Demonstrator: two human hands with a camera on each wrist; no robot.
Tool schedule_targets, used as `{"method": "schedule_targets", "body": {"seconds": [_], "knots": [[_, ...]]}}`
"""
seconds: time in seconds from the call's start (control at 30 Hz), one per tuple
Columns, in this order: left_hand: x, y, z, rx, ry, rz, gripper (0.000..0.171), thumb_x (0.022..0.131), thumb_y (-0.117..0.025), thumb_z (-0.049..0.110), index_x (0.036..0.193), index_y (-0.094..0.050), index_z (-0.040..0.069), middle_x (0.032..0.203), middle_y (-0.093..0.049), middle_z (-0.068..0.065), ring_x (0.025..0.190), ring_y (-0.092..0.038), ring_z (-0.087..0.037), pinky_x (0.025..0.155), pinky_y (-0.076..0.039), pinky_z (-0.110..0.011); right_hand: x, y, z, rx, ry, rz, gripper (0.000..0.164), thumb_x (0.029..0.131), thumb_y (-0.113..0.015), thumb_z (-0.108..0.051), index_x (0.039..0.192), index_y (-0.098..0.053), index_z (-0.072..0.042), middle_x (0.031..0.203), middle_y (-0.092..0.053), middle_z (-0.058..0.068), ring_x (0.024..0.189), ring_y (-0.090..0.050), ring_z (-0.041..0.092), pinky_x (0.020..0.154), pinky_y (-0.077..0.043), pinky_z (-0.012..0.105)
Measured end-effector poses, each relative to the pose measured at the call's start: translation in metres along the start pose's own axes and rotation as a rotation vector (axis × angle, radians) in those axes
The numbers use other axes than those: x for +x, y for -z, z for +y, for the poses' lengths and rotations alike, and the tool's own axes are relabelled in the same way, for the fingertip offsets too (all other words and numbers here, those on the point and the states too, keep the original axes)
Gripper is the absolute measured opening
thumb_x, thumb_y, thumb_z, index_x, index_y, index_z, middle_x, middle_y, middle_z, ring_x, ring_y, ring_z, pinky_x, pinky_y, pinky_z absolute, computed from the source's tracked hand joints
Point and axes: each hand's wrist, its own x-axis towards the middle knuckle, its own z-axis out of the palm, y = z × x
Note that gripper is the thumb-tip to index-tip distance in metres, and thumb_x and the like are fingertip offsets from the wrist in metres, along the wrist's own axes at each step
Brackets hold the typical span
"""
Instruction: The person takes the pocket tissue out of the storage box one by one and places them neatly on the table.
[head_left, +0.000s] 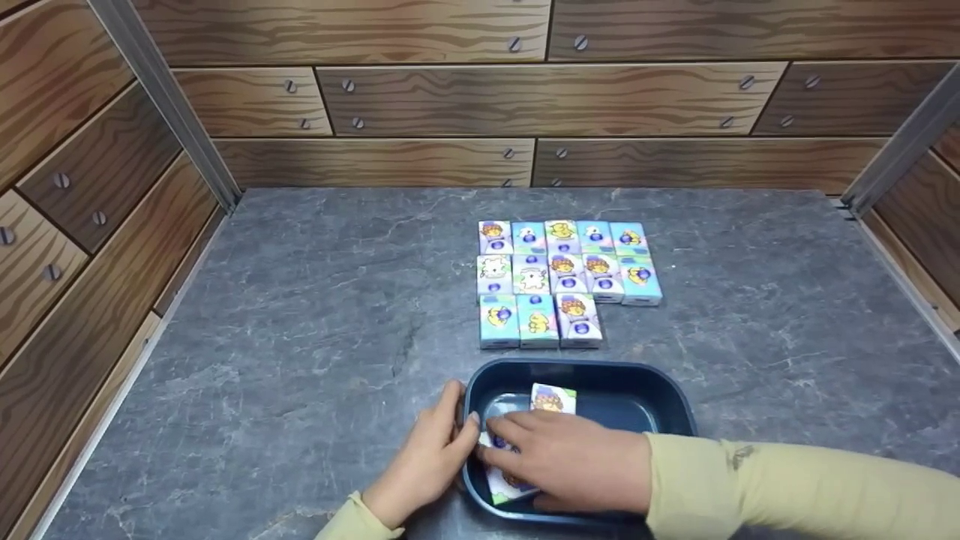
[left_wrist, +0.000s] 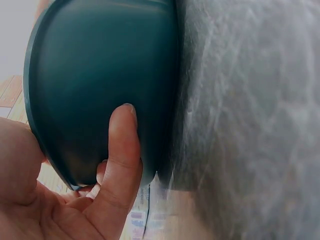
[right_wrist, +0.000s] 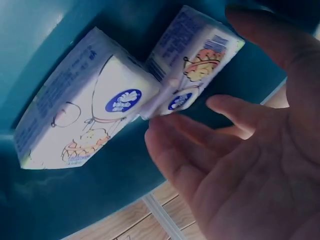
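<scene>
A dark teal plastic tub [head_left: 581, 367] stands at the front of the table. My left hand [head_left: 431, 454] holds its left end; in the left wrist view a finger [left_wrist: 124, 150] presses against the outer wall. Inside lie two small tissue packs with cartoon prints: a white one [head_left: 504, 487] at the left, partly under my right hand [head_left: 559, 457], and another pack [head_left: 553, 397] behind it. The right wrist view shows the nearer pack [right_wrist: 105, 112] and the other pack [right_wrist: 200, 65] touching at their ends. My right fingers are loosely bent beside them, gripping neither.
Beyond the tub, several tissue packs [head_left: 566, 274] lie in three rows on the grey marbled table [head_left: 322, 300], the front row shorter. Wood-patterned panels [head_left: 427, 101] enclose the back and sides, with metal strips [head_left: 169, 105] at the corners.
</scene>
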Motion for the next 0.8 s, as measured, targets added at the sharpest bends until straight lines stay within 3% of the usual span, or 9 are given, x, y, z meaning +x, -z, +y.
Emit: {"method": "schedule_targets", "body": {"seconds": [0.23,0.43,0.67,0.8], "knots": [[0.0,0.0,0.0,-0.02,0.001,-0.009,0.013,0.099,-0.047,0.014,0.109,-0.046,0.006,0.06,-0.045,0.007,0.046,-0.045,-0.004,0.043,-0.04,-0.021,0.007,-0.003,0.003,-0.021,-0.015,-0.04,0.068,0.084,-0.071,-0.041,0.14,-0.044,-0.016,0.129,-0.052,0.008,0.112,-0.054,0.021,0.091,-0.048,0.035],[0.0,-0.001,0.001,0.004,-0.011,0.003,0.011,0.098,-0.048,0.013,0.106,-0.046,0.007,0.059,-0.044,0.008,0.045,-0.045,-0.004,0.041,-0.041,-0.022,0.001,0.005,0.005,-0.051,0.005,0.0,0.066,0.079,-0.076,-0.035,0.136,-0.049,-0.016,0.116,-0.055,0.004,0.101,-0.055,0.017,0.082,-0.049,0.034],[0.0,0.0,-0.001,0.019,-0.022,0.01,0.011,0.098,-0.048,0.014,0.107,-0.046,0.008,0.062,-0.043,0.009,0.05,-0.045,-0.003,0.046,-0.04,-0.021,-0.011,0.028,0.013,-0.008,-0.045,0.071,0.083,0.067,-0.082,-0.027,0.141,-0.046,-0.017,0.125,-0.052,0.007,0.109,-0.053,0.021,0.095,-0.045,0.037],[-0.001,-0.001,-0.002,0.021,-0.036,0.027,0.012,0.097,-0.049,0.012,0.108,-0.046,0.008,0.062,-0.043,0.01,0.051,-0.046,-0.002,0.047,-0.041,-0.021,-0.02,0.044,0.025,0.072,-0.128,0.051,0.087,0.068,-0.084,-0.027,0.144,-0.041,-0.021,0.132,-0.049,0.007,0.117,-0.05,0.022,0.099,-0.043,0.039]]}}
